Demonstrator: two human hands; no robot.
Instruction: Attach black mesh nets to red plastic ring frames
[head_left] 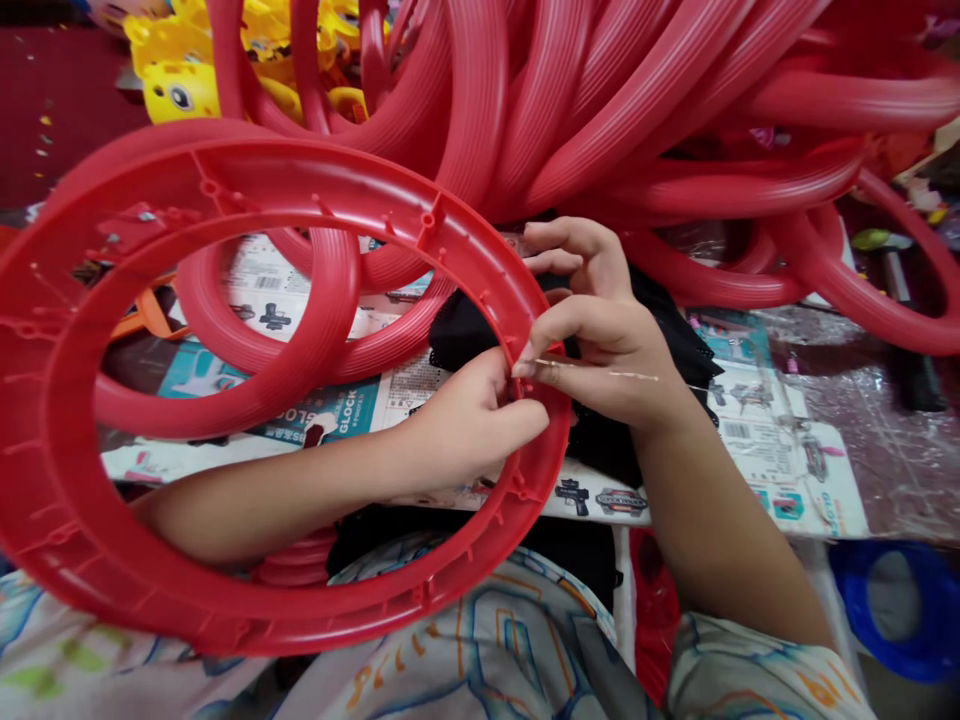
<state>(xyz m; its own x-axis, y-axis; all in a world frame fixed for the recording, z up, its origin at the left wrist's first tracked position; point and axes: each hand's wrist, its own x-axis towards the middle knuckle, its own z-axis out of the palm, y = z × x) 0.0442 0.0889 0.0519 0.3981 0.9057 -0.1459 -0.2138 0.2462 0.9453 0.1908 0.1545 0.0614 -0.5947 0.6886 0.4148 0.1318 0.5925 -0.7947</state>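
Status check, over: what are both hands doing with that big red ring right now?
Left hand reaches through red plastic ring, pinching its inner rim. Right hand pinches the same spot, thin thread across its fingers. Black mesh fabric beneath. Red rings pile crowds behind.

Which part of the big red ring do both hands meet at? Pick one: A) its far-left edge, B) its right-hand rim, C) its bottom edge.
B: the left hand and right hand pinch together at the right-hand rim of the red ring, by the black fabric.
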